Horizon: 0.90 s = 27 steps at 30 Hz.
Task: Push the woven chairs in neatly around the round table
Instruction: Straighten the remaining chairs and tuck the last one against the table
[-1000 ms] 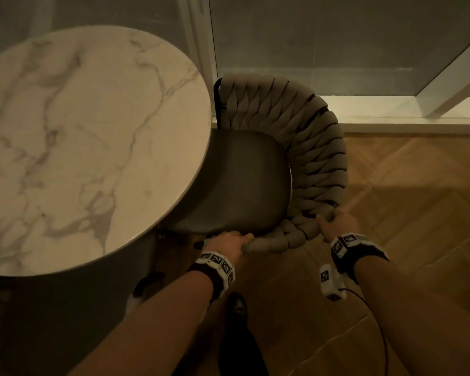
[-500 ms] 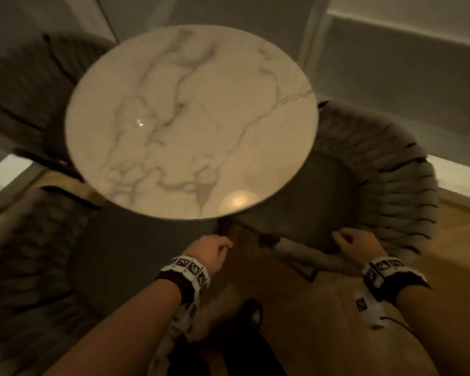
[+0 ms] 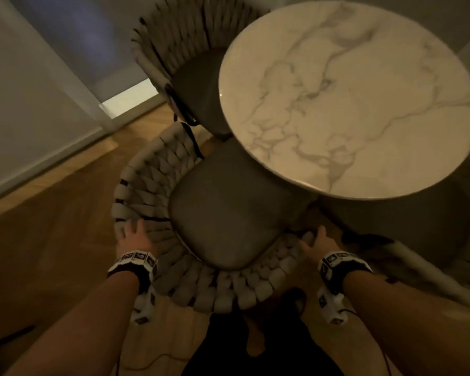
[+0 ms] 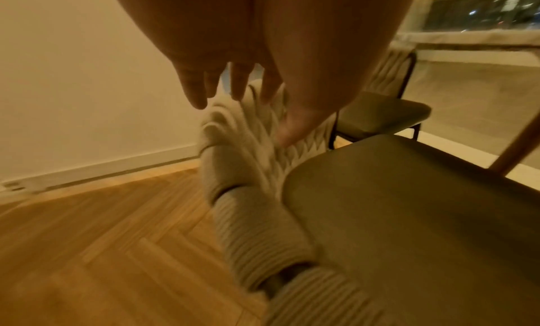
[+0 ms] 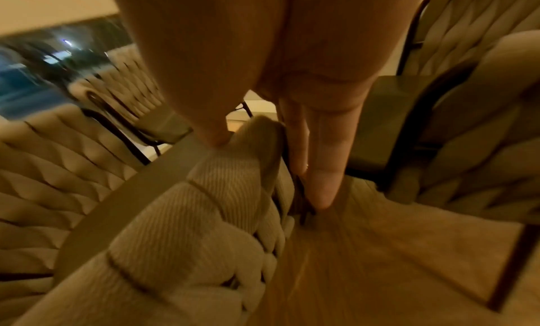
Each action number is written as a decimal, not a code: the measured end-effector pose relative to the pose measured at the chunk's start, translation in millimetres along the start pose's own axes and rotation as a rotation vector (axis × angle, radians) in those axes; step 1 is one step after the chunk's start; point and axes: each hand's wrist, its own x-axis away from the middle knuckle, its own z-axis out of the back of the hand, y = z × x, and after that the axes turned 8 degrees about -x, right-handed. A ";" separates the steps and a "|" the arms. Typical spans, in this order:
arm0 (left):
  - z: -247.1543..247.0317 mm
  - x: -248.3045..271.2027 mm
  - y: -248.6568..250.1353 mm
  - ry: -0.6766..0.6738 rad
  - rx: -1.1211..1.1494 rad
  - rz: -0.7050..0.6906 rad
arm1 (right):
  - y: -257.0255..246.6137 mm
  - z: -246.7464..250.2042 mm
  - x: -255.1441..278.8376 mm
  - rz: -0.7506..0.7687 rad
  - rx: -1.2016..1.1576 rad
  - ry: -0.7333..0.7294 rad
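A round marble table (image 3: pixel 350 104) fills the upper right of the head view. In front of me stands a woven chair (image 3: pixel 152 185) with a dark seat (image 3: pixel 223 213) partly under the table edge. My left hand (image 3: pixel 132 232) hovers over the left side of its woven back (image 4: pixel 251 169), fingers (image 4: pixel 192 93) straight and spread, thumb touching the weave. My right hand (image 3: pixel 314 240) is at the right end of the back; its thumb (image 5: pixel 210 123) rests on the woven end (image 5: pixel 233 181) and its straight fingers (image 5: pixel 318 169) run down the outer side.
A second woven chair (image 3: pixel 190 44) stands at the table's far left, and a third chair (image 3: pixel 407 234) shows blurred at the right. A pale wall (image 3: pixel 25 104) with a skirting board runs along the left. Herringbone wood floor (image 3: pixel 52 253) lies open to my left.
My view has swung away from the chair by the window to a different chair. Both hands have left the earlier chair's back and now reach to this chair's woven back.
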 end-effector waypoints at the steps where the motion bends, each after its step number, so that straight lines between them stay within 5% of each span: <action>1: -6.4 -3.9 -11.1 -0.018 0.045 0.055 | 0.3 -8.1 -0.4 -0.046 -0.029 0.021; 6: -19.5 -9.3 -21.9 -0.133 0.331 0.183 | -6.8 -28.7 4.2 -0.174 -0.149 0.084; 15: -5.0 -40.9 -12.7 -0.104 0.342 0.080 | -16.3 -17.5 -6.4 -0.203 -0.178 0.145; 22: 4.4 -47.5 28.7 -0.101 0.301 0.006 | 8.4 13.1 -22.0 -0.101 -0.203 0.156; 27: -6.2 -18.5 55.8 -0.064 0.047 0.002 | 63.1 71.0 -7.6 0.015 -0.108 0.235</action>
